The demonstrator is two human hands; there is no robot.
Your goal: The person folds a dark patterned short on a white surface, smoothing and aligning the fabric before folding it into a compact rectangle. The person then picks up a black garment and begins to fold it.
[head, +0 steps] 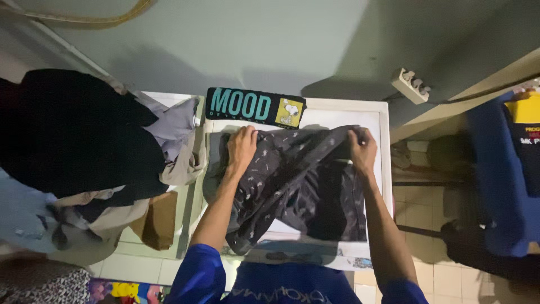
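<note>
A dark grey garment (292, 180) with a small pale pattern lies spread on a white table (382, 121). My left hand (242, 145) presses on its upper left part with the fingers flat. My right hand (361, 147) pinches the upper right edge of the cloth. Just beyond the garment, against the wall, lies a folded black item (256, 107) with teal lettering and a small yellow picture. Both my forearms reach out over the table from blue sleeves.
A heap of clothes (84, 146), black, grey and beige, is piled left of the table. A white power strip (412, 85) hangs on the wall at the upper right. Blue cloth (498, 174) hangs at the far right. Tiled floor (416, 217) shows right of the table.
</note>
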